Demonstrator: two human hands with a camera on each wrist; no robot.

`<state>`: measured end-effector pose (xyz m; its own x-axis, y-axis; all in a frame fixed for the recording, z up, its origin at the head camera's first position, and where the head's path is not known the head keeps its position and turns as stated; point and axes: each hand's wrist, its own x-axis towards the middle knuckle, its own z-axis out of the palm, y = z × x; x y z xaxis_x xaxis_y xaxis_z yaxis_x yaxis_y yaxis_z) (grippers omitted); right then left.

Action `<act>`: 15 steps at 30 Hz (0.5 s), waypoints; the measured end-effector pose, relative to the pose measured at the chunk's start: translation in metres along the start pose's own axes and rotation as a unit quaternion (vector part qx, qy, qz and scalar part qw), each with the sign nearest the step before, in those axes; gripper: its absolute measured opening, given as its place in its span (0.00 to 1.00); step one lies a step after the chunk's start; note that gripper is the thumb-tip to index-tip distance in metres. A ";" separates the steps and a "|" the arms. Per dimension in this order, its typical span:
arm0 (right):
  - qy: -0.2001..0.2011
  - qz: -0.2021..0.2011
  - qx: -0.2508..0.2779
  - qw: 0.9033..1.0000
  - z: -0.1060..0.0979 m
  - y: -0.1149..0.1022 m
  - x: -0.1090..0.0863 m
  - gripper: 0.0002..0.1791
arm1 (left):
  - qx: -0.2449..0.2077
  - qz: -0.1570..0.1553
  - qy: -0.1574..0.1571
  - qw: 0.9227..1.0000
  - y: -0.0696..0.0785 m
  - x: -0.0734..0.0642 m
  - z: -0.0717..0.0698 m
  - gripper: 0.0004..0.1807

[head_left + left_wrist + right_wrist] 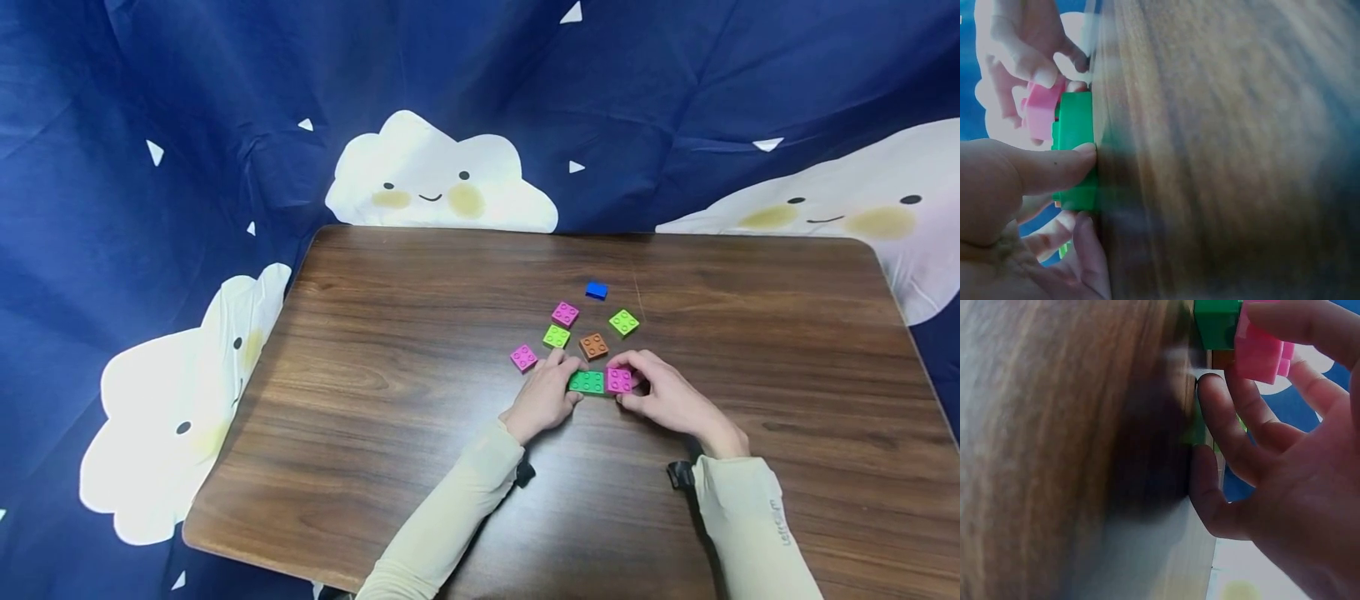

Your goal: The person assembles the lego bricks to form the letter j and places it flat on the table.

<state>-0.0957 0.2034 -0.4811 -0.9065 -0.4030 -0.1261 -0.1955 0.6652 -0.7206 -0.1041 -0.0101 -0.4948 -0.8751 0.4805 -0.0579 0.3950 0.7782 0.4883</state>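
A long green building block (587,382) lies on the table, studs up. My left hand (546,393) grips its left end, the thumb on the near side as the left wrist view shows. On the block's right end sits a square pink building block (618,381), slightly tilted in the left wrist view. My right hand (660,392) pinches this pink block (1261,347) between thumb and fingers, and its other fingers (1229,419) spread beside it, close to the table. The green block (1077,150) shows its plain long side in the left wrist view.
Loose blocks lie beyond the hands: a brown one (593,346), a lime one (557,337), another lime one (623,322), a pink one (566,314), another pink one (523,358) and a blue one (596,290). The wooden table (390,350) meets a blue curtain (600,100) behind.
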 end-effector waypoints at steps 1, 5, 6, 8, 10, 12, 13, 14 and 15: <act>0.001 -0.001 -0.002 1.000 0.000 0.000 0.000 0.24 | 0.000 -0.001 0.000 1.000 0.000 0.000 0.000 0.22; 0.001 0.001 -0.006 1.000 0.002 0.001 0.000 0.23 | 0.000 -0.008 -0.004 1.000 0.001 0.000 0.000 0.22; 0.001 0.003 -0.004 1.000 0.002 0.001 0.000 0.23 | 0.002 -0.010 -0.005 1.000 0.001 0.000 0.000 0.22; 0.001 0.011 -0.002 1.000 0.003 0.001 0.001 0.23 | 0.002 -0.013 -0.008 1.000 0.001 0.000 0.000 0.22; 0.001 0.018 -0.003 1.000 0.003 0.000 0.001 0.23 | 0.002 -0.015 -0.009 1.000 0.001 0.000 0.000 0.22; 0.002 0.024 -0.003 1.000 0.003 -0.001 0.002 0.23 | 0.002 -0.016 -0.009 1.000 0.001 0.000 0.000 0.22; 0.002 0.026 -0.004 1.000 0.004 -0.001 0.002 0.23 | 0.001 -0.017 -0.010 1.000 0.001 0.000 0.001 0.22; 0.002 0.027 -0.006 1.000 0.004 -0.001 0.002 0.23 | 0.001 -0.018 -0.010 1.000 0.001 0.000 0.001 0.22; 0.002 0.027 -0.008 1.000 0.004 -0.001 0.002 0.23 | 0.001 -0.018 -0.010 1.000 0.001 0.000 0.001 0.22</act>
<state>-0.0961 0.1993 -0.4836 -0.9171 -0.3645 -0.1617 -0.1524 0.6951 -0.7026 -0.1038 -0.0091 -0.4950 -0.8832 0.4597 -0.0927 0.3636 0.7960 0.4839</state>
